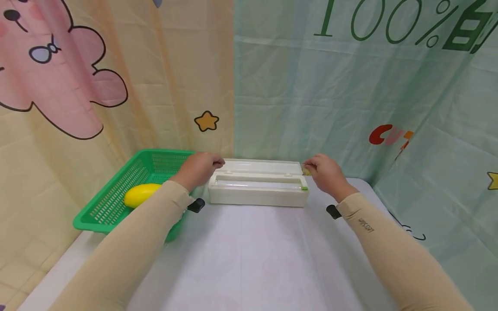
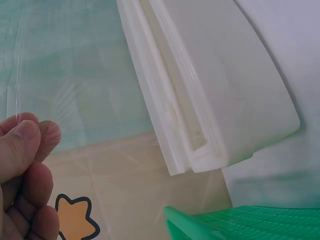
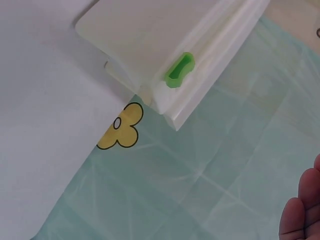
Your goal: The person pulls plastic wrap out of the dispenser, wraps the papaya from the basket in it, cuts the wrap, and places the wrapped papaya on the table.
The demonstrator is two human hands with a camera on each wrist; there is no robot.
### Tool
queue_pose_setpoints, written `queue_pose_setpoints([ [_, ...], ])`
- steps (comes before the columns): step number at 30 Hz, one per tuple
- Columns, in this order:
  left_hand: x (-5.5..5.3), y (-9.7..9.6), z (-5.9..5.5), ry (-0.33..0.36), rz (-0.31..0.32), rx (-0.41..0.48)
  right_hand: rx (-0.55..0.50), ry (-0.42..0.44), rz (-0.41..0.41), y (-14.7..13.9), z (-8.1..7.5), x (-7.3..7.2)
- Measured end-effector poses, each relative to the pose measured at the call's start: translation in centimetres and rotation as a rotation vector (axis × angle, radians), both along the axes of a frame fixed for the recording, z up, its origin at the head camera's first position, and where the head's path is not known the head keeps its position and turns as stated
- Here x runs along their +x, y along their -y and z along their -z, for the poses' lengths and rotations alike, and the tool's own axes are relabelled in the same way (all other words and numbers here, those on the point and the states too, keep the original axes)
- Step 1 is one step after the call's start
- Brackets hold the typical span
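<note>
A white cling film dispenser [image 1: 258, 196] stands on the table with its lid [image 1: 262, 166] raised at the back. A small green slide cutter [image 3: 180, 70] sits at its right end. My left hand [image 1: 200, 168] is above the left end, and in the left wrist view its thumb and forefinger pinch a thin clear edge of cling film [image 2: 19, 95]. Beyond the right end, my right hand [image 1: 324, 172] is held up with fingertips together, seemingly pinching the film's other side; the film there is nearly invisible. Only some of its fingers [image 3: 305, 210] show in the right wrist view.
A green plastic basket [image 1: 105, 201] stands to the left, partly behind my left forearm, with a smooth yellow oblong fruit or vegetable [image 1: 141, 195] in it. A white cloth covers the table [image 1: 256, 259]. Printed curtains [image 1: 295, 95] hang close behind and at the sides.
</note>
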State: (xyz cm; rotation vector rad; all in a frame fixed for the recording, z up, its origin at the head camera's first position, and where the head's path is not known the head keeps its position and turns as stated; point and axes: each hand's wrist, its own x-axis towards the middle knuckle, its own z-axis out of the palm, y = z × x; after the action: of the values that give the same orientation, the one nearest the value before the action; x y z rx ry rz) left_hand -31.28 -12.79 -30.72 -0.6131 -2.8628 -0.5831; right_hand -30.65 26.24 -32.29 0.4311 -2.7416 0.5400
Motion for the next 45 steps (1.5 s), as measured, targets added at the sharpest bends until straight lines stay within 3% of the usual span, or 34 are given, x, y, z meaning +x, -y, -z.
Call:
queue_pose_setpoints([
  [18, 0.5, 0.6, -2.0, -0.073, -0.014, 0.007, -0.066, -0.028, 0.028, -0.2, -2.2, 1.0],
  [31, 0.9, 1.3, -3.8, -0.222, 0.009, 0.034, -0.117, -0.092, 0.007, -0.2, -4.3, 2.3],
  [35, 1.3, 1.5, -4.5, -0.207, 0.005, 0.045, -0.141, -0.114, 0.001, -0.3, -4.7, 2.7],
  [41, 1.7, 1.7, -5.3, -0.136, 0.008, 0.13, -0.179, -0.108, 0.016, -0.6, -5.4, 3.0],
  [45, 2.0, 2.0, -5.7, -0.144, 0.027, 0.173, -0.205, -0.093, 0.022, -0.8, -5.9, 3.4],
])
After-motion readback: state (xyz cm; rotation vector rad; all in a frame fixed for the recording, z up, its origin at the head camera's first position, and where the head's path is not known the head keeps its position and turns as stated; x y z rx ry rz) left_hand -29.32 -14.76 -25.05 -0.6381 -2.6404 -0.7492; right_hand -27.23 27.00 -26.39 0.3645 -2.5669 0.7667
